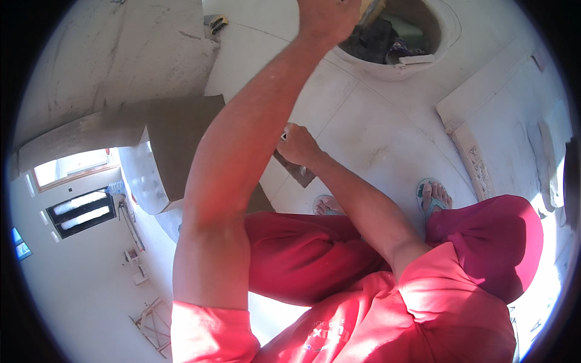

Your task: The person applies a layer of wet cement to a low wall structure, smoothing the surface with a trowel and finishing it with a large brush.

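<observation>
My left hand [327, 17] is raised at the top edge of the view, partly cut off, its fingers curled beside a yellowish object [370, 11] that I cannot make out, over a round pale-rimmed opening or tub [394, 70] with dark items inside. My right hand [298, 145] is closed around the handle of a flat tool, apparently a trowel [300, 174], partly hidden behind my left forearm. Below it lies a brown board or surface [172, 121]. The pale floor [369, 139] is under both hands.
A small yellow-and-black tool [218, 23] lies on the upper left. Long pale panels [466, 157] stand at the right. My crouched legs and sandaled feet [434, 195] are below. At far left are a window [82, 209], wall and wooden frame [154, 327].
</observation>
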`<state>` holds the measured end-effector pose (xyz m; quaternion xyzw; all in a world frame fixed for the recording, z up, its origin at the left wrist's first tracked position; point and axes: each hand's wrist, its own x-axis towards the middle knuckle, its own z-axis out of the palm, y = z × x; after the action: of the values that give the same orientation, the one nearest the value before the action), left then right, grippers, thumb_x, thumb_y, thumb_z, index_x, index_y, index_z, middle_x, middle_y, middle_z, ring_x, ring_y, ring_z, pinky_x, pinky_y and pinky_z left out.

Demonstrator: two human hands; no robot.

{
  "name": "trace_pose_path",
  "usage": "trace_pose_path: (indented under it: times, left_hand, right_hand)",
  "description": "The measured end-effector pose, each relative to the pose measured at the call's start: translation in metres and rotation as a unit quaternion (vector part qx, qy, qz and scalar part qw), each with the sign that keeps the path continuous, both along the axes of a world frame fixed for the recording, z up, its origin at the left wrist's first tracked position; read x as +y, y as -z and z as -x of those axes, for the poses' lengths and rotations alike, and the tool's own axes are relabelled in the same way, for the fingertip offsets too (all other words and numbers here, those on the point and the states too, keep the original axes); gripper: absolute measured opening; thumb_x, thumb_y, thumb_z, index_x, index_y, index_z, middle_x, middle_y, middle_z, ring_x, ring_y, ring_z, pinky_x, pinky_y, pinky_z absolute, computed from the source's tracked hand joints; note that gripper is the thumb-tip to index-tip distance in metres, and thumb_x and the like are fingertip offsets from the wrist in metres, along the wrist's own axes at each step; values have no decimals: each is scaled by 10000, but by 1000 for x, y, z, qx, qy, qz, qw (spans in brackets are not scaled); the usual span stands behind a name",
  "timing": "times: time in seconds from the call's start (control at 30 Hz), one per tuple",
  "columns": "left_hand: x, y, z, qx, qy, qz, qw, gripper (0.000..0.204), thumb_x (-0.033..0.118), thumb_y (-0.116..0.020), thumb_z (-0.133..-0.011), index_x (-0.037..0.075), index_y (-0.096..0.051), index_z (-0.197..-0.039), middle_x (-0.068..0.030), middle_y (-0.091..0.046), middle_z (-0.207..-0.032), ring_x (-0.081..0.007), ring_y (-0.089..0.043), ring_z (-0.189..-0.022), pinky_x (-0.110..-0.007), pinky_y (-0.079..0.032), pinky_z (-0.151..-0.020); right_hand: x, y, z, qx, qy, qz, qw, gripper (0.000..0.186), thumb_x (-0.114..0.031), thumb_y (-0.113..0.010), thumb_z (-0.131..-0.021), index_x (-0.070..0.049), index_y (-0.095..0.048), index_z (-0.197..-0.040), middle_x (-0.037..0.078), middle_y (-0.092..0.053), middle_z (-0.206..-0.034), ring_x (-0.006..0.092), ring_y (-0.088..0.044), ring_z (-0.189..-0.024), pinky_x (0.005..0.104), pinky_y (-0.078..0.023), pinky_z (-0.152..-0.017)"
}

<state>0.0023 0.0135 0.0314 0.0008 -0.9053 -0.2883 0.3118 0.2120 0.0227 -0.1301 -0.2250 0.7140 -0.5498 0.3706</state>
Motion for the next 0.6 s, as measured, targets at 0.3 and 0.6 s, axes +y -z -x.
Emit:
trace_pose_path:
  times: [0.3,0.6]
  left_hand:
    - [-131,-62,-104,-49,96,-464,879,151,119,-645,-1011,26,-609,-897,-115,-695,-880,-197,-732,-805,-308,-640,-870]
    - [-254,-31,-299,-334,-262,-297,855,161,148,-703,-977,9,-659,-907,-95,-697,-912,-150,-733,-819,-299,-663,-813]
  right_hand:
    - [4,38,11,-168,109,-14,980,599,-494,-640,-969,104,-633,-1003,165,-640,-687,245,-648,-549,387,-512,-488]
    - [-16,71,-17,-176,190,6,966,582,-518,-632,-981,44,-565,-845,91,-496,-570,183,-535,-490,392,-461,-490]
